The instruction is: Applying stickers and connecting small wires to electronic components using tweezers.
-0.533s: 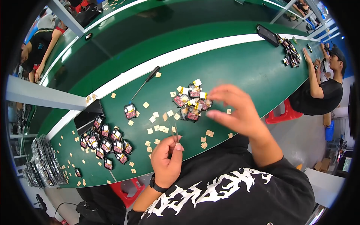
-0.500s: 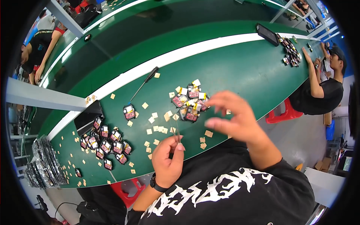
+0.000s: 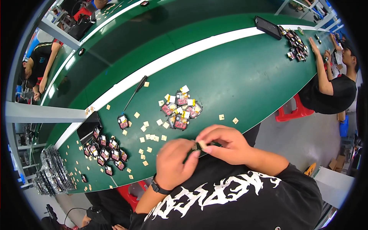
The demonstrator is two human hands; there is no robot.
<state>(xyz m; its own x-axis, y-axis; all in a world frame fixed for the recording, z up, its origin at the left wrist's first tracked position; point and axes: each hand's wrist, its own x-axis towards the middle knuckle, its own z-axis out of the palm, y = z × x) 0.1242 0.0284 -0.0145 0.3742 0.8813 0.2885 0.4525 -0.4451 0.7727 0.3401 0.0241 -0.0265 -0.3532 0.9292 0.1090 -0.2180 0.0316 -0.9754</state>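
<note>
My left hand (image 3: 174,161), with a dark band at the wrist, is closed near the table's front edge. Motion smears its fingers, and what they hold is hidden. Right beside it, my right hand (image 3: 228,143) pinches a small cream-coloured square piece (image 3: 202,144) between thumb and fingers. The two hands nearly meet fingertip to fingertip. Beyond them lies a small cluster of black-framed electronic units (image 3: 180,122) with reddish boards and yellow-and-white tabs. Loose cream squares (image 3: 152,137) are scattered left of the cluster.
A larger heap of similar units (image 3: 104,151) lies left, beside a black tray (image 3: 89,128). A screwdriver (image 3: 138,87) points at a single unit (image 3: 123,121). Stacked silvery bags (image 3: 53,168) stand far left. A co-worker (image 3: 331,88) sits far right near another unit pile (image 3: 295,44).
My right hand has come down and left to meet my left hand and now pinches a cream square. Thin metal prongs seen in my left hand no longer show. The view has shifted slightly.
</note>
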